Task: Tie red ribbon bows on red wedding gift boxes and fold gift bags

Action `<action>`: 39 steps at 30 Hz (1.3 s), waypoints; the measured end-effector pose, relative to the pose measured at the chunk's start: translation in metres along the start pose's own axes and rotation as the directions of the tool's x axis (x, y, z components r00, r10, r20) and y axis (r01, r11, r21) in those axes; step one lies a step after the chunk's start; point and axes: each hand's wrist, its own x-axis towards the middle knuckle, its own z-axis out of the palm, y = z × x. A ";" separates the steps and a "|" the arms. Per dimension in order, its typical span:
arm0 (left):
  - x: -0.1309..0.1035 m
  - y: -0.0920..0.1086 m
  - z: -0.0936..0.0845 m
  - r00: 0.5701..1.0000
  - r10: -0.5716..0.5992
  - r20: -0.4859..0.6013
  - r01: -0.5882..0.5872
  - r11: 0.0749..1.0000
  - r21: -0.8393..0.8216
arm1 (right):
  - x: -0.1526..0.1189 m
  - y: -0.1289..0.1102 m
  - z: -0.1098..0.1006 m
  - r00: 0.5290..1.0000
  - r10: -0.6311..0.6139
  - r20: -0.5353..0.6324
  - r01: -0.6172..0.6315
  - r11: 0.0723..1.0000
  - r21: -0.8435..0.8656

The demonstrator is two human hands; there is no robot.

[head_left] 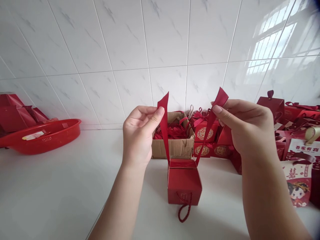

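Observation:
A small red box (184,181) sits on the white table, with a twisted red cord loop (184,215) hanging at its front. A red ribbon (164,133) rises from both sides of the box in two strands. My left hand (142,131) pinches the left strand near its tip between thumb and fingers. The right strand (208,128) is pinched near its end by my right hand (246,125). Both hands are raised above the box, apart from each other, and the strands spread upward in a V.
Behind the box stands a cardboard box (172,148) full of red ribbons. Red gift boxes (203,133) are stacked beside it. Decorated bags (297,180) crowd the right side. At the left, a red plastic basin (57,136) sits near dark red boxes (15,115). A tiled wall rises behind.

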 end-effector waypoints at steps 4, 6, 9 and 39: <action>0.000 0.001 0.000 1.000 0.014 -0.010 -0.014 1.000 0.016 | 0.001 0.000 -0.002 1.000 0.010 0.020 -0.010 1.000 0.020; 0.000 0.001 -0.001 1.000 0.024 -0.013 -0.024 1.000 0.011 | 0.001 -0.001 -0.002 1.000 0.005 0.028 -0.006 0.999 0.043; 0.001 0.000 -0.003 0.999 0.036 -0.017 -0.036 0.999 -0.002 | 0.001 0.000 -0.002 0.999 -0.018 0.027 0.017 0.999 0.039; 0.004 0.001 -0.005 0.999 -0.004 -0.035 0.005 1.000 0.025 | 0.003 0.006 0.000 0.998 -0.056 -0.004 0.056 0.996 0.073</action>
